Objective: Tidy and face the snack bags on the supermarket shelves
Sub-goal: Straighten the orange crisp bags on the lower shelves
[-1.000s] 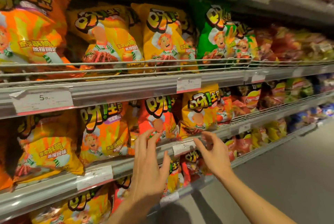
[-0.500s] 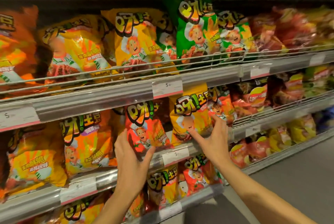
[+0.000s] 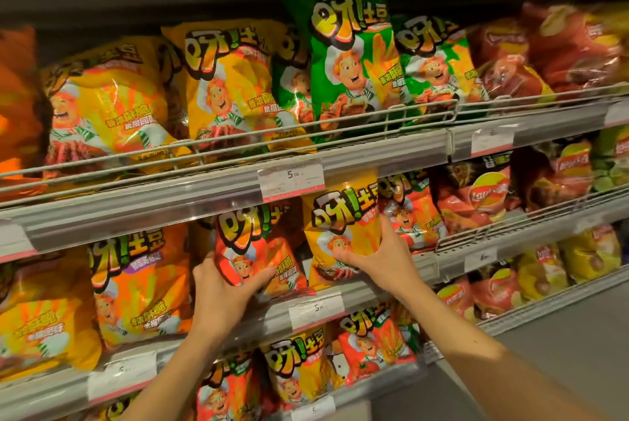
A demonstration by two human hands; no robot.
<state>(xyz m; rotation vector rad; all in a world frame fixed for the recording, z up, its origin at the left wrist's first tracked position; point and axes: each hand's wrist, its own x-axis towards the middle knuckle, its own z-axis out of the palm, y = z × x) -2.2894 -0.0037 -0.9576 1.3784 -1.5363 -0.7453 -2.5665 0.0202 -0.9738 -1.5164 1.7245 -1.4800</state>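
1. Scene: the head view faces supermarket shelving. Work is on the middle grey metal shelf (image 3: pixel 354 294), whose front rail carries a white price label (image 3: pixel 316 310).

2. Left hand (image 3: pixel 221 294): it grips the glossy red crinkled-foil snack bag with a cartoon chef (image 3: pixel 258 250) at its lower left corner, thumb across the front face, fingers (image 3: pixel 206 262) wrapped behind the left edge. The bag leans, its top tipped toward the right, with its base at the shelf lip.

3. Right hand (image 3: pixel 377 259): it holds the glossy yellow foil snack bag with the same chef print (image 3: pixel 340 226) from its right side, thumb across the lower front, fingers running up the right edge. This bag stands nearly upright, face forward.

4. Key relation: the two bags sit side by side, red left of yellow, their near edges close or just touching; which cannot be resolved. Each hand lies on the outer side of its own bag, so the bags are between the hands. The long axis of each bag runs bottom to top.

5. Judgement: the red bag needs more correction; the left hand is placed to rotate its top back to the left and square it to the rail. The yellow bag likely needs only seating.

6. Risk: squeezing may crease the foil or disturb the orange bag of the same brand (image 3: pixel 143 284) to the left.
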